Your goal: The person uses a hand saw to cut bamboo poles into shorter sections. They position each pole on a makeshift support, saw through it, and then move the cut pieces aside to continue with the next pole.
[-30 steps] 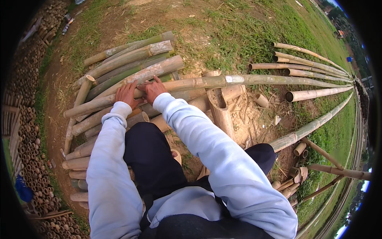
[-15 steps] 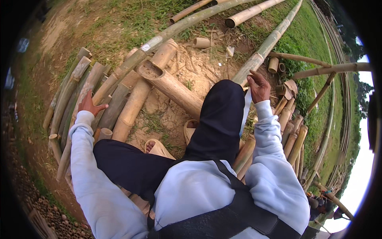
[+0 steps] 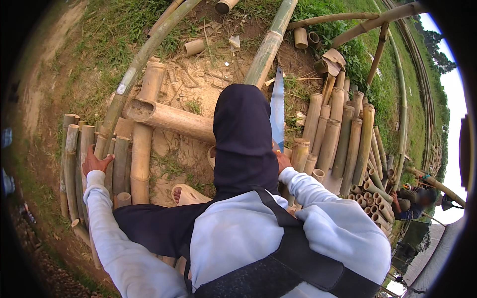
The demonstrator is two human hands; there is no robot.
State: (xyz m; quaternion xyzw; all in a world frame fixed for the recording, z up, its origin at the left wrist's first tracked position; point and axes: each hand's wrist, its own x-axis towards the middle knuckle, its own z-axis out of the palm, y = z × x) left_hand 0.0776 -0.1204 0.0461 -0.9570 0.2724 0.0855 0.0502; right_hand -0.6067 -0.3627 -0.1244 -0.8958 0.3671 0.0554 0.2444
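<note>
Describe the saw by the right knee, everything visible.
The saw is a hand saw with a long, flat, bluish-grey metal blade that narrows toward its tip. It points away from the person, tip near the long green bamboo pole, lying just right of the raised knee in dark trousers. Its lower end meets the right hand; the handle is hidden behind knee and hand. Cut bamboo sections lie to its right. Teeth are too small to make out.

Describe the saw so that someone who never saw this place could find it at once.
Find the person's raised dark-trousered knee in the middle. Just to its right, the right hand holds the saw, pointing away over bare soil. Among round tan bamboo pieces, it alone is flat, bluish metal with a toothed edge.
</note>
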